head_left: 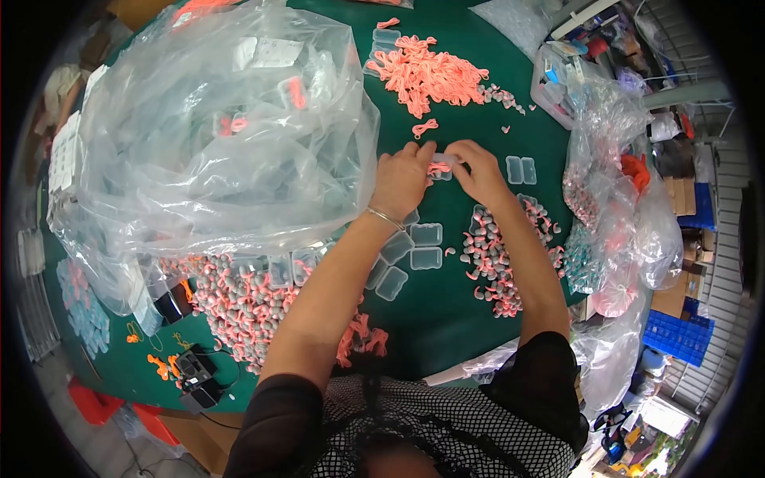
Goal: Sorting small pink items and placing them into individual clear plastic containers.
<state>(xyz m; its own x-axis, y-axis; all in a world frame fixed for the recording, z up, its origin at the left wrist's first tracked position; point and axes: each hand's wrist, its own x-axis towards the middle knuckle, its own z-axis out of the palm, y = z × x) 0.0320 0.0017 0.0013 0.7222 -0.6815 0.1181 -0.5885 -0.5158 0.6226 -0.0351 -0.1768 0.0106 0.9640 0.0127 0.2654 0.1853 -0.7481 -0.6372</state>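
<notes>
Between my two hands is a small clear plastic case [441,175] with a bundle of coral cord inside. My left hand [402,182] is closed on the case's left side, its fingertips partly hidden. At the right side, my right hand [480,177] pinches the case's translucent lid. A single coral cord bundle [425,128] lies just beyond my hands, with a large pile of coral cords [426,73] farther off. Several small clear cases [425,235] lie near my left forearm. A pair of joined clear case halves [521,170] lies to the right of my right hand.
A big clear plastic bag [231,151] covers the left of the green table [430,319]. Grey-and-coral earplug-like pieces are heaped beside my right forearm [494,259] and left of my left forearm [239,315]. Filled plastic bags [613,207] line the right edge; a black device [195,368] sits near left.
</notes>
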